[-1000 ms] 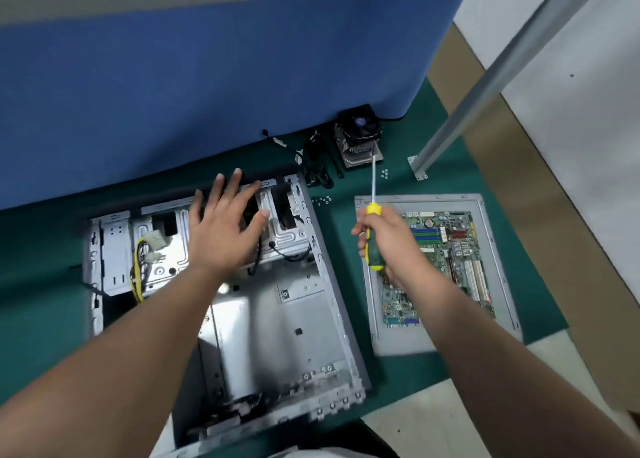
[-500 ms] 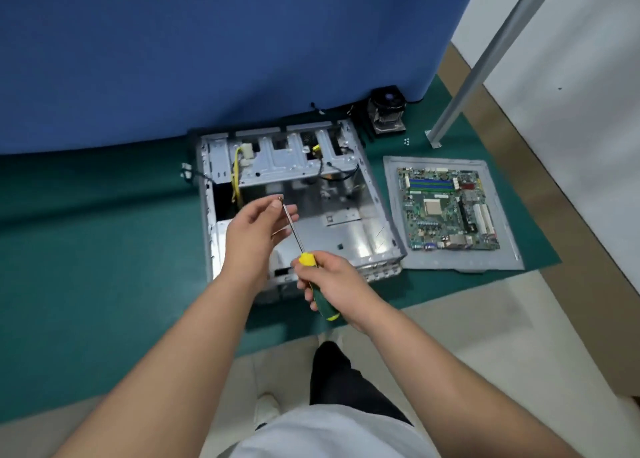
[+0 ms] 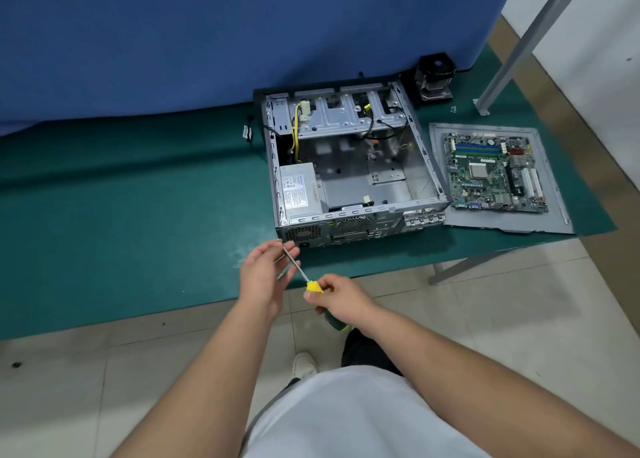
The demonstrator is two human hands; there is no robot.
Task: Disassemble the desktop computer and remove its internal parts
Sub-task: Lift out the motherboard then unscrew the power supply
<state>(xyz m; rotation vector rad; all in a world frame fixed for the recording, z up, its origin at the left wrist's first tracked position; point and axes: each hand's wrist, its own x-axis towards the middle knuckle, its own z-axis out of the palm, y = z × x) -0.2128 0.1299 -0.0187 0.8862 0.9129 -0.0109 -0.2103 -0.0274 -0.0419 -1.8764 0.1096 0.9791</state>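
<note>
On the green mat (image 3: 121,215), against the blue partition (image 3: 207,34), we find the computer case (image 3: 349,166) lying open, its rear panel facing us. Inside, the power supply (image 3: 299,190) sits in the near left corner; yellow and black cables (image 3: 295,135) hang by the drive cage (image 3: 343,114) at the far side. The case floor is bare metal.

Just right of the case, the motherboard (image 3: 495,173) lies flat on a grey side panel (image 3: 554,197), apart from the case. Behind, near the partition's foot, stands the CPU cooler (image 3: 434,76). A few small screws (image 3: 453,109) lie on the mat near a metal post (image 3: 512,45).

In front of the case, above the mat's near edge, we note both hands busy with the screwdriver (image 3: 313,287). The right hand (image 3: 341,300) grasps the yellow-and-green handle, fingers wrapped round it. The left hand (image 3: 265,274) has its fingers lightly bent with the tips against the shaft near its tip; whether it pinches or merely touches, we cannot tell.

Below: tiled floor (image 3: 485,319), a white shirt, one shoe.
</note>
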